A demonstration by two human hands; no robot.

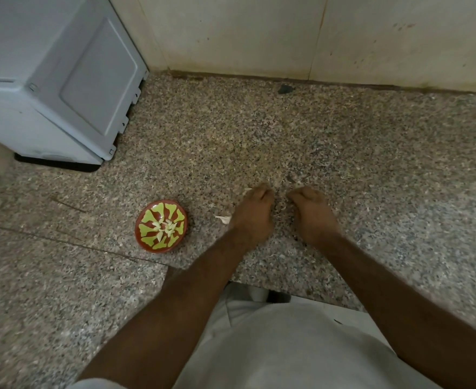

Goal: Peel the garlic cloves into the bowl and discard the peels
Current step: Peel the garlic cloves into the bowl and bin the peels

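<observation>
Beyond the bowl, at its far left, a pale grey appliance [54, 80] stands on the speckled stone desk [371, 153]. Right of the bowl, the left hand [252, 217] and right hand [312, 213] rest knuckles-up, fingers curled under; whether they hold anything, I cannot tell. Centremost, the red-and-green bowl [147, 220] holds peeled garlic cloves [165, 227]. Between bowl and left hand lies a white peel [223, 218].

Curled hands [252, 217] beside bowl [147, 240]
</observation>
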